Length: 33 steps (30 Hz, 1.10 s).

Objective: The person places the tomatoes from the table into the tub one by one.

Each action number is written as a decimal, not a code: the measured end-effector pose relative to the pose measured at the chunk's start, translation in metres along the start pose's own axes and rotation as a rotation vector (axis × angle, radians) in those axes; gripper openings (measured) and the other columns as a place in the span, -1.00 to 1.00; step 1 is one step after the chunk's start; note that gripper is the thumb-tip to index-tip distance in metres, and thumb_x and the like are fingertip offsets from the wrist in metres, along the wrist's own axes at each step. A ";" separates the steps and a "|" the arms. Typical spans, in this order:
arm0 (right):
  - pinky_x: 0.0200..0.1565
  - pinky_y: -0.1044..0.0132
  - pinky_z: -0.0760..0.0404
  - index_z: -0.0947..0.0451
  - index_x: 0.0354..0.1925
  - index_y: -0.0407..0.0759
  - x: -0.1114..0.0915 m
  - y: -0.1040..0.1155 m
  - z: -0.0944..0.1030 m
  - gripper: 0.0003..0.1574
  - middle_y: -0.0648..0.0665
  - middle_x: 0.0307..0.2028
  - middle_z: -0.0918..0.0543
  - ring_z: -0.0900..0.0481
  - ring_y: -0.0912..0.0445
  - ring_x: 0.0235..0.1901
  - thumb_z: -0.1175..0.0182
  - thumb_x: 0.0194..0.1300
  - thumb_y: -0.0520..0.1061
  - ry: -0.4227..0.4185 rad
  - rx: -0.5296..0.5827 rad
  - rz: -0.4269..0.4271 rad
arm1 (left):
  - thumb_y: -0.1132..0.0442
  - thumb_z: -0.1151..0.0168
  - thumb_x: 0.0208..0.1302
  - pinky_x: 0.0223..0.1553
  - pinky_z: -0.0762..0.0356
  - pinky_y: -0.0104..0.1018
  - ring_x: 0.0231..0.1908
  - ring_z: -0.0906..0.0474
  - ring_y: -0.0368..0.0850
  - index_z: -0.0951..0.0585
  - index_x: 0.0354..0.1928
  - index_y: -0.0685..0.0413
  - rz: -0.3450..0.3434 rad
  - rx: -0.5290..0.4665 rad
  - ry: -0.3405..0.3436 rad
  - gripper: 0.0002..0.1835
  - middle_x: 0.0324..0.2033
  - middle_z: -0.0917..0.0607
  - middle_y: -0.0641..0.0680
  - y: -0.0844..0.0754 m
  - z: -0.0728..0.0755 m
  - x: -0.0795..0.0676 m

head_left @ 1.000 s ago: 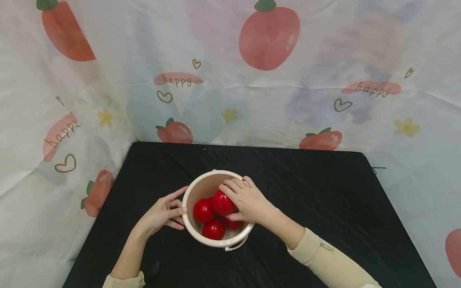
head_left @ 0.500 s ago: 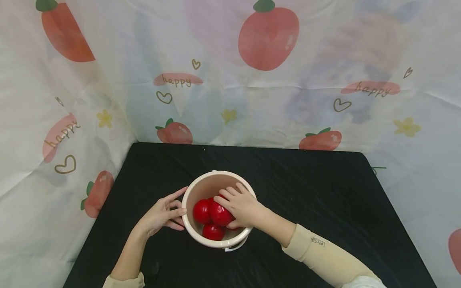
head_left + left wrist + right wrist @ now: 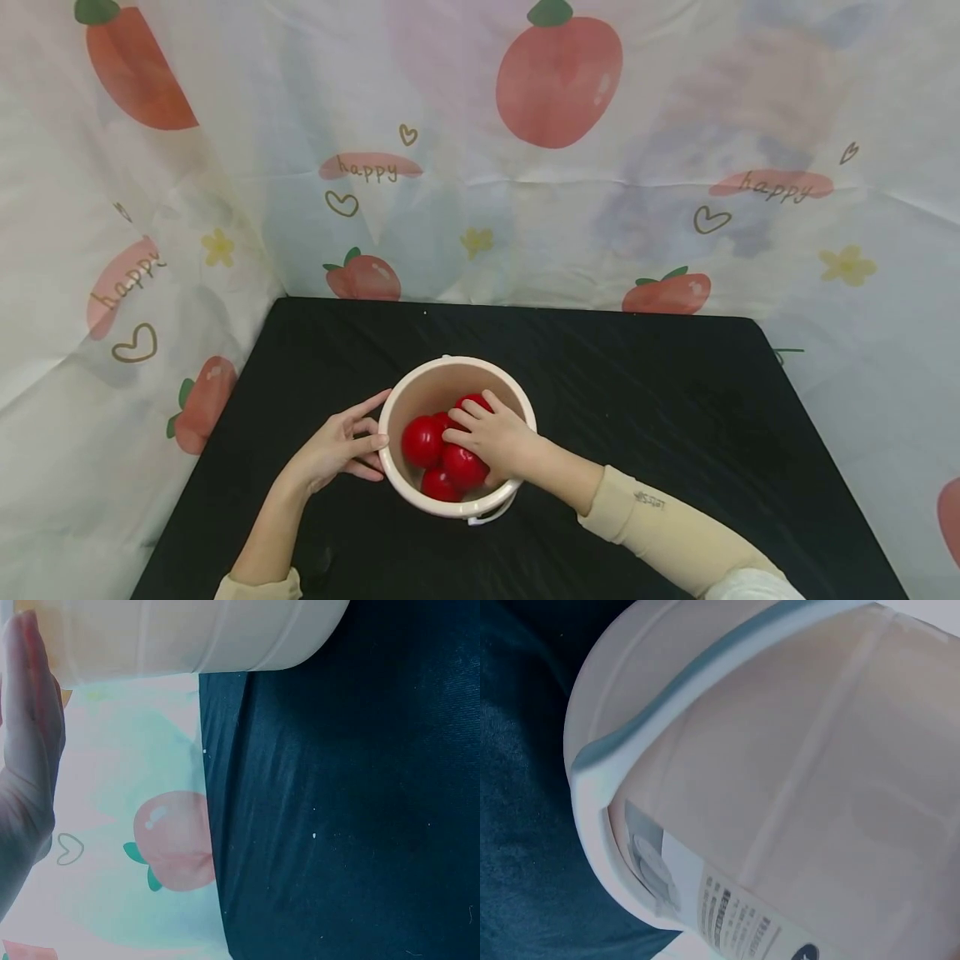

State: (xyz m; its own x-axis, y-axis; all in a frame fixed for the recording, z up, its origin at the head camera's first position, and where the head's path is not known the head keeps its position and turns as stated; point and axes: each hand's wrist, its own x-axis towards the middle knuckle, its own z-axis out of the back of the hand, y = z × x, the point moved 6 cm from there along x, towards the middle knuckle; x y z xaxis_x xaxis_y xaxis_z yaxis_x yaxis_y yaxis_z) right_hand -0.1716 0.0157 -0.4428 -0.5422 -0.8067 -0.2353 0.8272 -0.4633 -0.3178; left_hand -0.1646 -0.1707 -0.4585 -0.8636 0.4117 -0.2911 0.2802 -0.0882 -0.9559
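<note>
A cream bucket (image 3: 403,492) stands on the black table, with several glossy red apple-like balls (image 3: 422,442) inside. My left hand (image 3: 337,446) rests against the bucket's left side, thumb at the rim and index finger stretched along the outside. In the left wrist view, straight fingers (image 3: 30,682) lie against the bucket wall (image 3: 172,637). Inside the bucket, my right hand (image 3: 495,437) lies spread over the red balls, one of them between index finger and thumb. Its fingers look fairly straight; their undersides are hidden. The right wrist view shows the bucket's outside (image 3: 795,750).
The bucket's pale handle (image 3: 491,512) hangs down at its near right side. A printed label (image 3: 727,900) is on the wall. Black cloth covers the table (image 3: 637,400); a patterned curtain (image 3: 562,225) rises behind and at the left.
My right hand has moved off the far rim, deeper into the bucket and nearer the viewer. The ball under it moved the same way; another red ball shows behind. My left hand stays put.
</note>
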 end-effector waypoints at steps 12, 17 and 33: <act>0.20 0.08 -0.21 -0.22 0.18 0.21 0.000 0.000 0.000 0.14 0.03 0.20 -0.28 -0.16 0.07 0.18 -0.47 -0.41 0.29 0.036 0.032 -0.012 | 0.36 -0.16 0.22 -0.36 -0.62 0.03 -0.47 -0.65 0.02 -0.05 0.40 0.03 -0.009 0.005 0.013 -0.24 -0.31 -0.57 0.21 -0.001 -0.001 0.001; 0.20 0.06 -0.21 -0.23 0.17 0.20 -0.002 -0.003 0.002 0.13 0.02 0.19 -0.29 -0.16 0.06 0.18 -0.49 -0.43 0.27 0.035 0.064 0.000 | 0.36 -0.15 0.22 -0.36 -0.62 0.04 -0.46 -0.65 0.03 -0.05 0.40 0.03 -0.010 0.006 0.018 -0.25 -0.29 -0.56 0.25 -0.001 -0.002 0.002; 0.15 -0.13 -0.17 -0.31 0.19 0.05 -0.043 -0.096 0.063 -0.20 -0.14 0.23 -0.27 -0.17 -0.06 0.23 -0.34 0.01 0.17 -0.321 0.284 -0.158 | 0.24 -0.24 0.17 -0.44 -0.64 -0.21 -0.46 -0.60 -0.03 -0.19 0.31 0.28 0.026 0.506 -0.084 -0.30 -0.38 -0.58 0.14 -0.046 0.011 0.000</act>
State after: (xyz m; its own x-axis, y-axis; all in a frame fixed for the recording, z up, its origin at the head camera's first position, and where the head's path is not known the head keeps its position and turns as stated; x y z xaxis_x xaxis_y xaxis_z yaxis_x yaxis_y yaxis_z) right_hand -0.2187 0.0721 -0.3444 -0.6286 -0.7704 0.1066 0.7702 -0.6356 -0.0522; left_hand -0.1819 -0.1762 -0.4145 -0.8957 0.3305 -0.2975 0.0824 -0.5341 -0.8414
